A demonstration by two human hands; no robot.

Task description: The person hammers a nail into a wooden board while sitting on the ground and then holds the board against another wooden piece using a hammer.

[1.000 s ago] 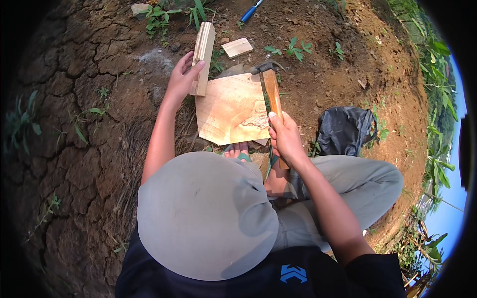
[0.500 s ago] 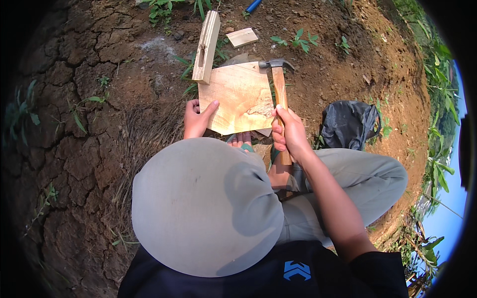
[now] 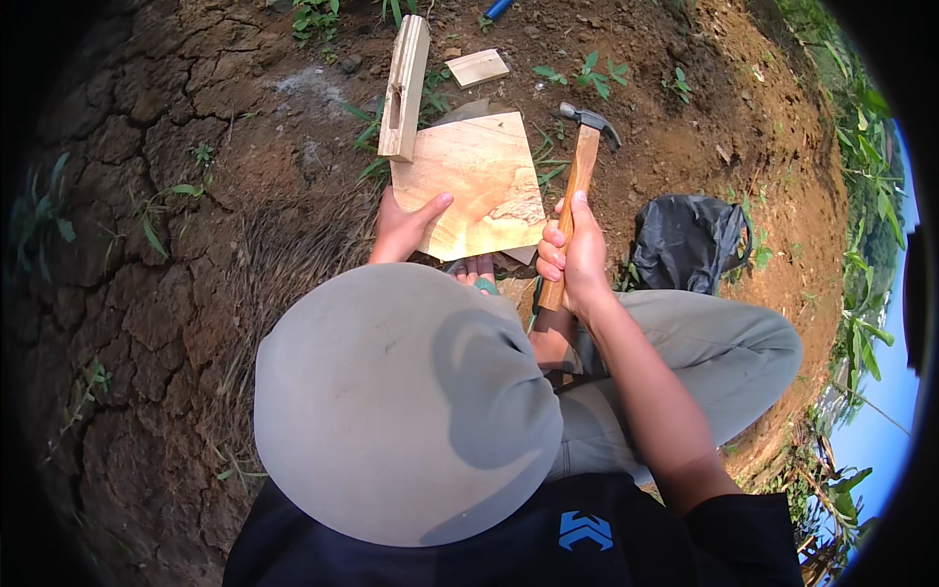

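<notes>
From where I stood, I saw the left hand (image 3: 403,223) grasping the wooden board (image 3: 479,181) at its near left edge, the thumb laid across the top face and the other fingers mostly hidden at the edge. The board lay just beyond the person's foot (image 3: 475,265), tilted or flat, I couldn't tell. The right hand (image 3: 581,256) had its fingers clenched around the handle of a hammer (image 3: 584,158), whose head pointed away to the far side, right of the board and apart from it. At the board's far left corner was a thick wooden block (image 3: 412,68) with a slot in its side. Farther off, a small wood piece (image 3: 477,67) lay on the soil, near a blue rod-like thing (image 3: 498,8). A black bag (image 3: 687,245) sat to the right, beyond the bent right leg (image 3: 714,362).
</notes>
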